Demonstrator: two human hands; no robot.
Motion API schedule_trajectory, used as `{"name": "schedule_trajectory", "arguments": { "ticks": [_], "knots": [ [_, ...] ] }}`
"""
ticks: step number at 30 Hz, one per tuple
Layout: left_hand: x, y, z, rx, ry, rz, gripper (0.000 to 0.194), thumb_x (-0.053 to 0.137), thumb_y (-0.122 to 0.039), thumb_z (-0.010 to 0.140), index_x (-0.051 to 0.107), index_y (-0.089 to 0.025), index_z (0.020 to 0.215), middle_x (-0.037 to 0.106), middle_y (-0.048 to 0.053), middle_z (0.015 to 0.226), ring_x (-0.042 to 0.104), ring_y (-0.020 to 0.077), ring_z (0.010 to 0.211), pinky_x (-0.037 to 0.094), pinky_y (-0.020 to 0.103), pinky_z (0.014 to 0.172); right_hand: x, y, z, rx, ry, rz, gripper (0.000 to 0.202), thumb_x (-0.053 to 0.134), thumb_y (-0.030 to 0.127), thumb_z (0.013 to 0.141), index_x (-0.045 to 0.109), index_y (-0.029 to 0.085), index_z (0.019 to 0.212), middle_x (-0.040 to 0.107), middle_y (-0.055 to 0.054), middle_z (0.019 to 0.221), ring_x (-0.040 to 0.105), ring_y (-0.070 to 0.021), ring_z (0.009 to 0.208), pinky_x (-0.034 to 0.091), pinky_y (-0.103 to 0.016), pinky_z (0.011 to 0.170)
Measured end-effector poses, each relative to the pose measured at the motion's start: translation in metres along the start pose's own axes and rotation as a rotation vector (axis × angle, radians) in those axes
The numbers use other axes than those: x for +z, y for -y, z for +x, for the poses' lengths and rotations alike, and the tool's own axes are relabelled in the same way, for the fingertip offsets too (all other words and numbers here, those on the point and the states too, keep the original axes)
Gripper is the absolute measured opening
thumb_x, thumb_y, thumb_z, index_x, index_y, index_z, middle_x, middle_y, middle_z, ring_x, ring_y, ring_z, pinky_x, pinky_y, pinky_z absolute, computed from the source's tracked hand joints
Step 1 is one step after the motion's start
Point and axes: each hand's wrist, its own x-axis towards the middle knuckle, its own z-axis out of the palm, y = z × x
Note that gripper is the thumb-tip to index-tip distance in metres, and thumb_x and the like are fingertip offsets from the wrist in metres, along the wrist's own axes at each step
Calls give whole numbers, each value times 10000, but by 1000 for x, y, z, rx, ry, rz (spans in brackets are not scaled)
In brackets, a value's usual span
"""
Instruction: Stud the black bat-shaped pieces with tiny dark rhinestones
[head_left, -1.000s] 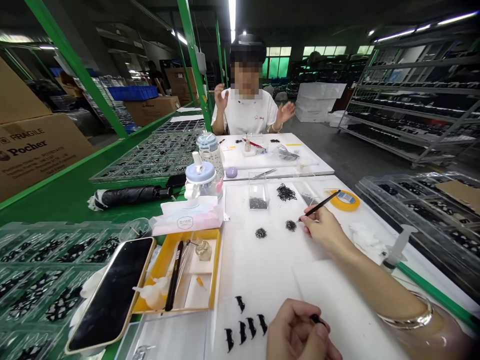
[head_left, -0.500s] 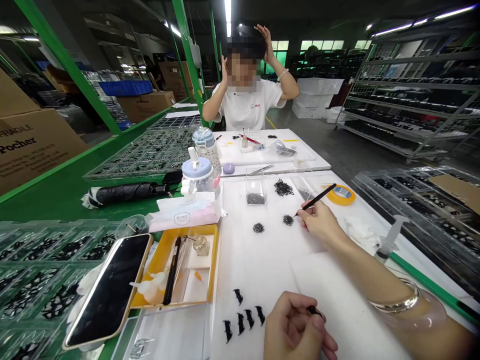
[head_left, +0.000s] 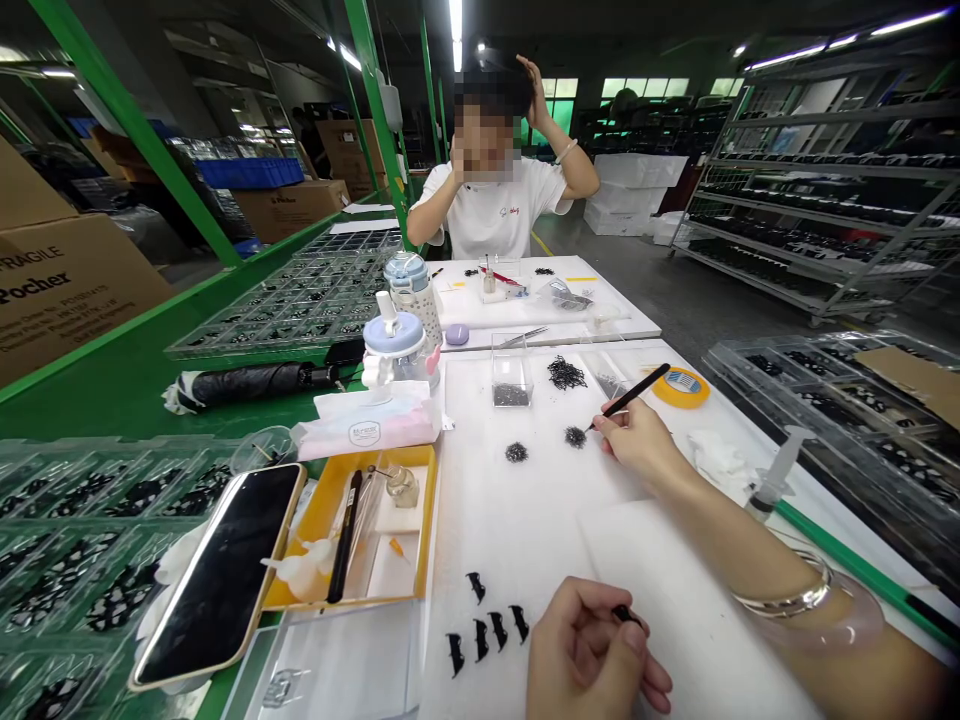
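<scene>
Co-worker's arms (head_left: 576,168) rose; right hand (head_left: 636,437) pinches black tool (head_left: 636,391) by tape (head_left: 682,387), left hand (head_left: 589,650) seemingly a dark piece (head_left: 624,613).

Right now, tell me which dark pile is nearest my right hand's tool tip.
The small round pile just left of the tip of the black tool in your right hand; the other small pile lies farther left, the stringy heap farther from you.

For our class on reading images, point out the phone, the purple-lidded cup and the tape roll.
Phone (head_left: 219,575): head view, dark screen.
Purple-lidded cup (head_left: 395,335): head view, lid.
Tape roll (head_left: 682,381): head view, label.
</scene>
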Motion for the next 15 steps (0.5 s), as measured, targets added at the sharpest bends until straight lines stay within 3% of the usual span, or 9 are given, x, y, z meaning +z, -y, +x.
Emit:
{"name": "schedule_trajectory", "arguments": {
  "ticks": [15],
  "knots": [
    [1, -2, -1, -7, -45, 24, 530, 874, -504, 530, 581, -124, 755, 594, -12, 626, 564, 89, 456, 433, 209, 444, 1, -5, 5, -44, -13, -22, 297, 532, 352, 920, 553, 115, 1099, 588, -41, 911, 567, -96, 729, 520, -253, 657]
  ]
}}
